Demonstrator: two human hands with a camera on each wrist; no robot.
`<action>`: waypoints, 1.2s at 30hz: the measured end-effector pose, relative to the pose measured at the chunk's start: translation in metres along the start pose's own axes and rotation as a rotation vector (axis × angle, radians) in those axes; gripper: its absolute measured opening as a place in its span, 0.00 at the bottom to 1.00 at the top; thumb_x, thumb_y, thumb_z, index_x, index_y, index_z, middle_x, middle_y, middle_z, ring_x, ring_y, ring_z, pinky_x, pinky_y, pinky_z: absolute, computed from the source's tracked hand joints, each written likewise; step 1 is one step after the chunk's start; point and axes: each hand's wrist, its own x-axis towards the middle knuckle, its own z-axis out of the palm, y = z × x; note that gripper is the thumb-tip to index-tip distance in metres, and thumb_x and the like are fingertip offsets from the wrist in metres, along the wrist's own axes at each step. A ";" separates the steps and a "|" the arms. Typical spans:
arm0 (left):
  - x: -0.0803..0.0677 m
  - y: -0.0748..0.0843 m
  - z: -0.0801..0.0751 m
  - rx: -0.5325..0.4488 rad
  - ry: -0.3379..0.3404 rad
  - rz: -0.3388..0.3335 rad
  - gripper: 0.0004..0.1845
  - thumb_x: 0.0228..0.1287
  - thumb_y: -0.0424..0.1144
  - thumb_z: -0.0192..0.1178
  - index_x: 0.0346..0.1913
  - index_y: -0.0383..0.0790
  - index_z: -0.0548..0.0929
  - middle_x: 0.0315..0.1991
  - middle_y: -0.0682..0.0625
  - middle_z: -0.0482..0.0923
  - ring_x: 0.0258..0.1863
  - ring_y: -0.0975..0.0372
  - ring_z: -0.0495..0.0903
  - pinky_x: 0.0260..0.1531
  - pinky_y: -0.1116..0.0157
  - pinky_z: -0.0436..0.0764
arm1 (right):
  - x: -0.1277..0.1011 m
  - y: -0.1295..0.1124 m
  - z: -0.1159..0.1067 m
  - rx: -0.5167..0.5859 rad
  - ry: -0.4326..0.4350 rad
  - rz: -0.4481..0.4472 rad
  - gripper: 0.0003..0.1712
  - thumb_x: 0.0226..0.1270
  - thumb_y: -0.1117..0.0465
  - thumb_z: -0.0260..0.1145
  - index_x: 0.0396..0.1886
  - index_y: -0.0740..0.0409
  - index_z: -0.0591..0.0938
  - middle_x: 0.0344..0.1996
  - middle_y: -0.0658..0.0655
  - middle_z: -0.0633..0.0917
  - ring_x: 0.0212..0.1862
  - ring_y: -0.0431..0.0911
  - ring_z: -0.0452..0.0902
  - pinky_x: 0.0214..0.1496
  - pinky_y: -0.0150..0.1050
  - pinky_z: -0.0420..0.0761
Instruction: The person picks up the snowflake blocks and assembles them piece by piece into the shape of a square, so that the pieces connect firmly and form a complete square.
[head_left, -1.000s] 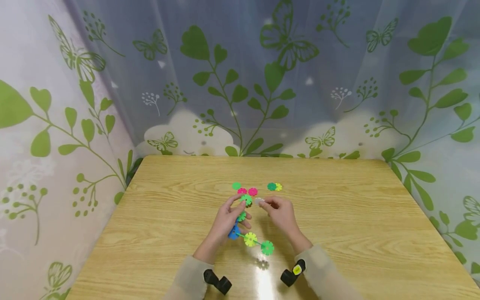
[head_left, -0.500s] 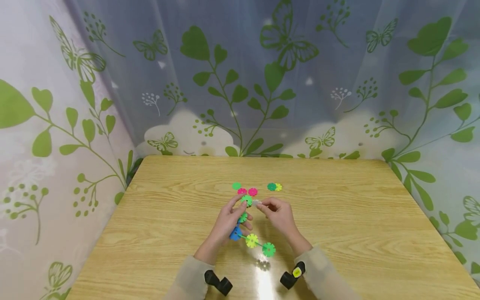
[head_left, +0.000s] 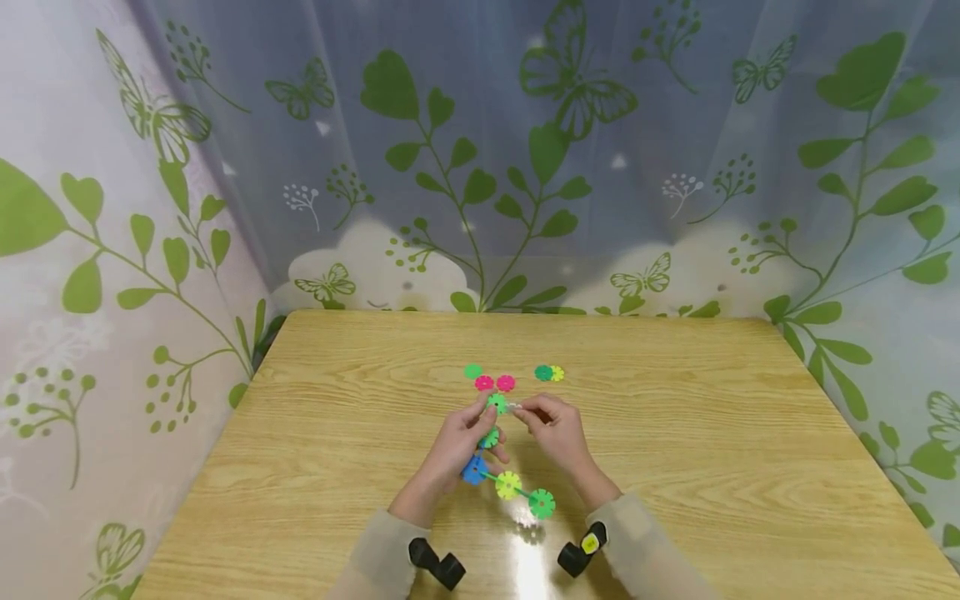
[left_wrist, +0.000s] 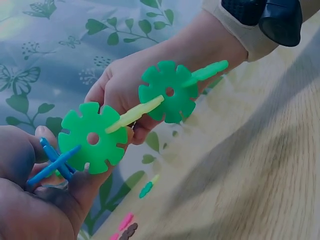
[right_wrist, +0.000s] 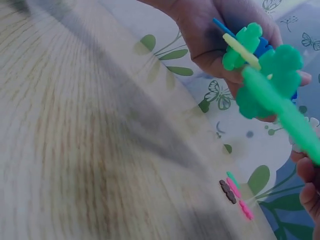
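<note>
A chain of interlocking snowflake discs hangs from my left hand (head_left: 457, 437). Thumb and fingers there pinch its top green disc (head_left: 497, 405). Lower down come another green disc (head_left: 491, 437), a blue disc (head_left: 474, 471), a yellow disc (head_left: 508, 485) and an end green disc (head_left: 542, 503), above the wood. My right hand (head_left: 562, 429) pinches a white disc (head_left: 514, 407), seen nearly edge-on at the right rim of the top green disc. Whether the two are slotted together cannot be told. In the right wrist view, the chain partly covers the left hand (right_wrist: 200, 35).
Loose discs lie on the table (head_left: 675, 417) beyond the hands: a green disc (head_left: 472, 372), two pink discs (head_left: 506, 383), a teal disc (head_left: 543, 373) touching a yellow disc (head_left: 557, 374). A brown disc (right_wrist: 227, 191) shows beside the pink ones. Patterned curtains surround the table.
The white disc has turned more edge-on and come up to the top green disc. The chain has shifted slightly right and toward the near edge with my left hand.
</note>
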 end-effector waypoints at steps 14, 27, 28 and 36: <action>0.004 -0.006 0.000 -0.008 0.005 0.023 0.35 0.69 0.51 0.49 0.73 0.48 0.49 0.34 0.41 0.73 0.23 0.57 0.80 0.33 0.46 0.82 | -0.002 0.008 0.013 -0.069 0.109 -0.205 0.07 0.45 0.82 0.69 0.22 0.71 0.81 0.17 0.62 0.79 0.18 0.49 0.68 0.17 0.26 0.68; 0.004 -0.005 0.002 -0.004 0.024 0.013 0.32 0.71 0.45 0.49 0.73 0.50 0.50 0.34 0.37 0.73 0.24 0.53 0.80 0.32 0.48 0.83 | -0.005 0.035 0.018 -0.042 0.108 -0.216 0.08 0.46 0.81 0.69 0.23 0.68 0.82 0.17 0.57 0.79 0.18 0.45 0.70 0.17 0.29 0.72; 0.004 -0.005 0.002 -0.001 0.023 0.012 0.31 0.71 0.45 0.49 0.73 0.51 0.50 0.34 0.37 0.73 0.24 0.53 0.80 0.32 0.47 0.83 | -0.005 0.039 0.018 -0.066 0.103 -0.229 0.08 0.45 0.80 0.70 0.23 0.67 0.83 0.17 0.55 0.78 0.19 0.44 0.69 0.17 0.28 0.71; 0.005 -0.010 0.000 -0.001 0.019 0.027 0.33 0.70 0.47 0.49 0.73 0.50 0.49 0.37 0.34 0.71 0.27 0.53 0.82 0.34 0.46 0.82 | -0.003 0.044 0.018 -0.169 0.056 -0.296 0.07 0.46 0.77 0.71 0.23 0.66 0.82 0.17 0.52 0.77 0.19 0.40 0.68 0.17 0.26 0.69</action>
